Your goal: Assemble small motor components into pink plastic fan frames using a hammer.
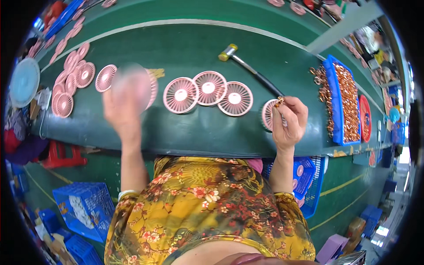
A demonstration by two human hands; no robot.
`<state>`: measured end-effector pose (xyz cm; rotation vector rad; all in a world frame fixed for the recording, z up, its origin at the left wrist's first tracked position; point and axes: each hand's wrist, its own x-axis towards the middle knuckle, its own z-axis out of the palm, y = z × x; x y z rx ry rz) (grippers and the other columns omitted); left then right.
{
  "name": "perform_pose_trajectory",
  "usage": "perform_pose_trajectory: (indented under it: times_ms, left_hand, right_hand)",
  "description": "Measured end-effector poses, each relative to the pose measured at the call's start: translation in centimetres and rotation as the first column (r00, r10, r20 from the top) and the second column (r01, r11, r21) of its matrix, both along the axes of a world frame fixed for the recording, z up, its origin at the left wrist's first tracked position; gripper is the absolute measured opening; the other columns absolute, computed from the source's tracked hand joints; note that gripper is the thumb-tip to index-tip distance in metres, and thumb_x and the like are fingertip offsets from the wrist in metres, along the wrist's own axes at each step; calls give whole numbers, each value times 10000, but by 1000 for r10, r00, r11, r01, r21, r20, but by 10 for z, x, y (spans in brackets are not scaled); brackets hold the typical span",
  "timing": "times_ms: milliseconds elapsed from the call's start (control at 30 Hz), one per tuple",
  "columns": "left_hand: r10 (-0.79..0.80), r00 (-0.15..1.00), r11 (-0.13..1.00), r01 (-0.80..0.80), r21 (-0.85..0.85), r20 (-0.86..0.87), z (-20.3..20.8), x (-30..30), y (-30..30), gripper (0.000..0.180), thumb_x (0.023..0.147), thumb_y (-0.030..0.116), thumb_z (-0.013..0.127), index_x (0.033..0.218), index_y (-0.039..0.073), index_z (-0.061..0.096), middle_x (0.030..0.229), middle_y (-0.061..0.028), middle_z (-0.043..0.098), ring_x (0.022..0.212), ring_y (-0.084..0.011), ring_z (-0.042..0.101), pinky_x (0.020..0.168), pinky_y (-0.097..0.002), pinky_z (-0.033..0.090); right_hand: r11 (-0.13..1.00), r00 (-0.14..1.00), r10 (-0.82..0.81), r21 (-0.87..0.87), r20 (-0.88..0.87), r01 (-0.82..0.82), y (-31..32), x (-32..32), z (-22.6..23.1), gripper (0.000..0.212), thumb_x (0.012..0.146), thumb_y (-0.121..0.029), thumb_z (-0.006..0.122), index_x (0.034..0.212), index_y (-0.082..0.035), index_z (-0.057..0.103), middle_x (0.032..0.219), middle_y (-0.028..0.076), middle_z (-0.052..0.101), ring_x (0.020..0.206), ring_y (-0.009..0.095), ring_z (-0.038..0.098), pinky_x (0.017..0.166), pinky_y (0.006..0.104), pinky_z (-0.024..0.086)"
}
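Note:
My left hand (122,112) is smeared by motion, its fingers closed on a blurred round pink fan grille (138,84) above the left part of the bench. Between the thumb and fingers of my right hand (289,121) is a small shiny copper-coloured metal part (278,102); its exact kind is too small to make out. Partly hidden behind that hand, another pink grille (267,115) lies on the green bench. Three overlapping pink grilles (208,88) sit between my hands. Just beyond my right hand, a mallet with a yellow-faced head (228,52) lies with its black handle pointing toward me.
A blue tray (336,106) full of copper-coloured parts stands at right, with loose parts (324,90) spilled along its left side. A red bowl (365,117) is beside it. Several pink grilles (66,84) are heaped at far left. Blue crates (86,207) stand on the floor below.

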<state>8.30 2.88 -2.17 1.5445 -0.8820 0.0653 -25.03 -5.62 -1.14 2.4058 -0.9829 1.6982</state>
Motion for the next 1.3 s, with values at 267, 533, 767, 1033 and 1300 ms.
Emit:
perform_pose_trajectory:
  times_ms: [267, 533, 767, 1033, 1300]
  left_hand:
    - [-545, 690, 820, 558, -130, -476, 9, -76, -10, 282, 1027, 297, 456, 939, 34, 507, 863, -8, 519, 793, -68, 459, 713, -239, 427]
    - [-592, 769, 790, 612, 14, -241, 9, -93, -3, 304, 1021, 270, 456, 1171, 8, 488, 998, -104, 582, 885, -143, 565, 789, -291, 469]
    - [-569, 820, 818, 572, 54, -64, 2, -98, -4, 312, 1015, 244, 474, 1244, 33, 463, 916, -91, 620, 747, -123, 590, 650, -281, 496]
    - [-556, 806, 798, 586, 142, -201, 4, -103, 6, 341, 1003, 203, 488, 1298, 39, 438, 985, -130, 639, 822, -172, 641, 687, -294, 530]
    - [-639, 469, 612, 790, -34, -610, 7, -88, 3, 405, 1003, 152, 442, 1371, -12, 393, 1265, -102, 532, 1174, -170, 507, 998, -320, 408]
  right_hand:
    - [933, 936, 324, -119, -137, -340, 17, 67, 13, 290, 616, -25, 778, 874, -86, 662, 878, 41, 618, 741, 228, 588, 639, 343, 487]
    - [944, 909, 330, 84, -256, -319, 20, 94, 11, 208, 689, -61, 704, 883, -69, 630, 878, 40, 614, 801, 223, 596, 701, 354, 477]
    - [914, 889, 371, 273, -269, -299, 25, 95, 12, 123, 736, -52, 637, 814, -58, 542, 798, 80, 533, 735, 273, 549, 631, 392, 444]
    - [909, 911, 349, 316, -221, -272, 34, 96, 9, 135, 775, -28, 649, 892, -34, 583, 838, 113, 582, 756, 313, 575, 661, 393, 471]
    - [971, 974, 167, 198, -152, -135, 41, 90, 6, 283, 740, -177, 763, 996, -82, 689, 847, 11, 618, 756, 188, 570, 691, 333, 405]
